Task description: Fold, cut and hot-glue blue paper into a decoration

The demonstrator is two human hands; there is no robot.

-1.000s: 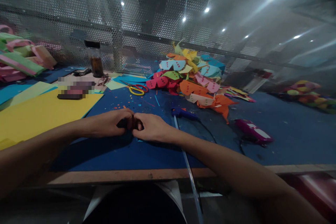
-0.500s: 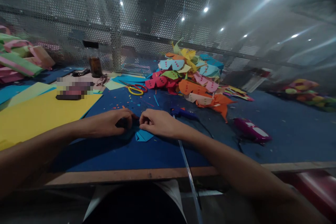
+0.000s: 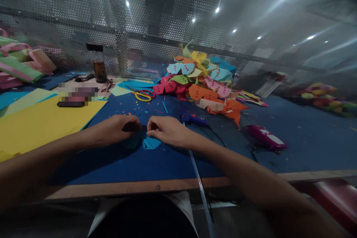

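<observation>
Both my hands are together over the blue mat, working on a folded blue paper (image 3: 151,142). My left hand (image 3: 122,128) is closed, with fingers curled down onto the paper's left part, which lies in shadow beneath it. My right hand (image 3: 167,130) is closed too, thumb and forefinger pinched at the upper edge of the pleated right part. The fingertips partly cover the middle of the paper. Just right of my right hand lies a blue glue gun (image 3: 193,119), with a long clear glue stick (image 3: 200,186) passing under my wrist and over the table edge.
Scissors (image 3: 142,96) and paper scraps lie beyond my hands. Paper butterflies (image 3: 206,93) are heaped behind. A purple pouch-like object (image 3: 266,137) sits right. Yellow sheets (image 3: 52,122), a phone (image 3: 76,97) and a dark-lidded bottle (image 3: 99,65) stand left.
My left hand has shifted slightly and its fingers have rolled, showing more blue paper beneath it. The right hand keeps its pinch almost unmoved. The whole view has drifted slightly.
</observation>
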